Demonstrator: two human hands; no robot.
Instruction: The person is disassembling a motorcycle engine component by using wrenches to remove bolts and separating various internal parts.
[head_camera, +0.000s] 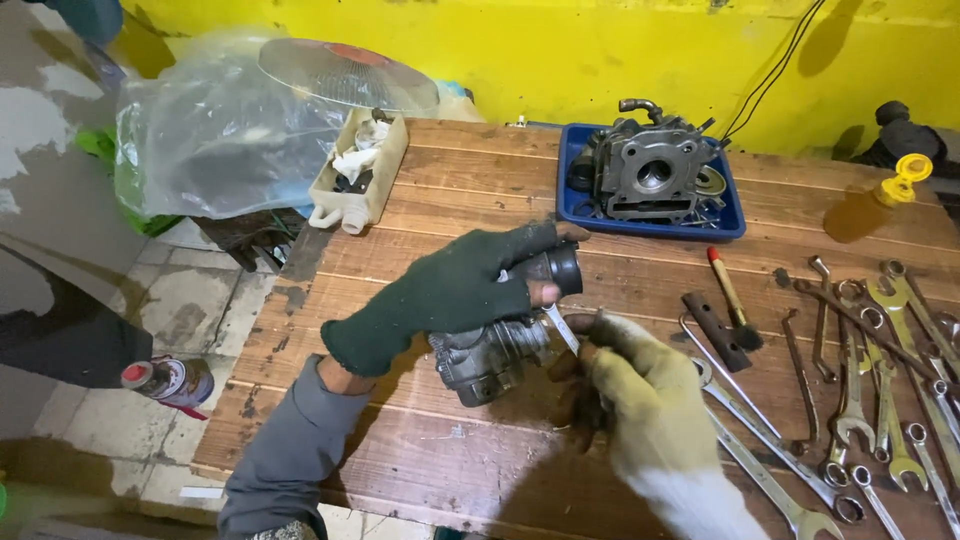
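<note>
My left hand (450, 295), in a dark green fingerless glove, grips a grey metal carburetor (495, 355) with a black round intake end (563, 268), held just above the wooden table (470, 190). In a dirty pale yellow glove, my right hand (640, 395) pinches a thin silvery tool (560, 328) whose tip touches the carburetor body. Both hands meet over the table's middle.
A blue tray (728, 222) holding an engine cylinder head (648, 170) stands at the back. Several wrenches (880, 390) lie spread at the right, with a red-tipped tool (728, 290) and a yellow-capped bottle (870, 205). A cut white jug (360, 175), plastic bag (210, 130) and spray can (170, 380) sit left.
</note>
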